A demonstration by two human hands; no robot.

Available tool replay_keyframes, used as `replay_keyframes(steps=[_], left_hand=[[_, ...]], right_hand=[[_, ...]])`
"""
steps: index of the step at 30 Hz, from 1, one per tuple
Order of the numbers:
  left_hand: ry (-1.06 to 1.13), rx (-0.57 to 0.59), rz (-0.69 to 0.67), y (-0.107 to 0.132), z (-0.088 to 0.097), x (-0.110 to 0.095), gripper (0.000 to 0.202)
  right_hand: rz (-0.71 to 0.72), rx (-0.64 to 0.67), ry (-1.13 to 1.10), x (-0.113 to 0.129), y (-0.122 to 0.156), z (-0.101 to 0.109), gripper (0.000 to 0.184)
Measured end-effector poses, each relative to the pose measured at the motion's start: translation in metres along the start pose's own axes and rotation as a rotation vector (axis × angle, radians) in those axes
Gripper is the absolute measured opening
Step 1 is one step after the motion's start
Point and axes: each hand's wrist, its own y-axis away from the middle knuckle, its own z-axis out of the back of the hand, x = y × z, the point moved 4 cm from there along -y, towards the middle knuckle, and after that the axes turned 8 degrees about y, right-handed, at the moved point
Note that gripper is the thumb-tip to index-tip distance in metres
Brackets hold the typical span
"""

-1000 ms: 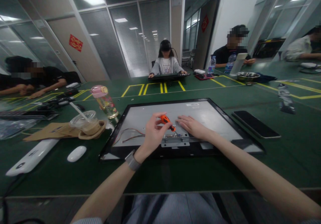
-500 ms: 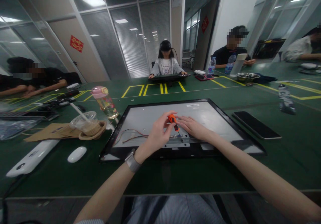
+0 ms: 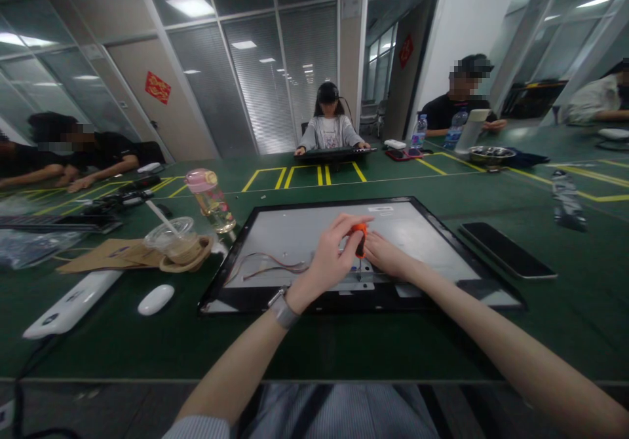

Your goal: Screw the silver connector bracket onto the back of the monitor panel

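Observation:
A monitor panel point(image 3: 432, 229) lies face down on the green table, black frame around a grey metal back. My left hand point(image 3: 334, 259) is closed round a small orange-handled screwdriver point(image 3: 360, 239), held nearly upright with its tip on a metal bracket point(image 3: 351, 285) near the panel's front edge. My right hand point(image 3: 388, 255) rests on the panel just right of the screwdriver, fingers curled towards its handle. Red and white wires point(image 3: 268, 265) trail over the panel's left part.
Left of the panel stand a pink-capped bottle point(image 3: 211, 196), a plastic cup point(image 3: 171, 236) on brown paper, a white mouse point(image 3: 156, 299) and a white bar-shaped device point(image 3: 69, 305). A black phone point(image 3: 506, 249) lies to the right. Several people sit around the table.
My left hand has carried the screwdriver to the right and stood it upright over the bracket. My right hand has closed in beside the handle.

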Motion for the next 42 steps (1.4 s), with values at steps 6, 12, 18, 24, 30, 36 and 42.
replay_keyframes(steps=[6,12,18,24,30,36,42], left_hand=[[0.05,-0.106,0.057,0.013,0.008,0.007,0.018],[0.058,-0.237,0.114,0.02,0.017,0.012,0.023],[0.072,-0.23,0.113,0.019,0.018,0.017,0.02],[0.0,-0.233,0.074,0.019,0.016,0.006,0.021],[0.105,-0.167,0.08,0.018,0.014,0.009,0.025],[0.046,-0.255,0.051,0.019,0.016,0.008,0.016],[0.152,-0.188,0.143,0.02,0.013,0.008,0.029]], right_hand=[[-0.036,0.036,0.004,0.0,0.0,0.005,0.049],[-0.069,0.035,0.023,-0.003,0.0,0.001,0.053],[-0.064,0.036,0.027,-0.003,0.0,0.002,0.053],[-0.085,0.074,0.037,-0.002,0.0,0.004,0.053],[-0.077,0.076,0.024,-0.001,0.0,0.005,0.053],[-0.07,0.086,0.034,-0.002,0.001,0.005,0.055],[-0.066,0.069,0.021,-0.001,0.0,0.004,0.053]])
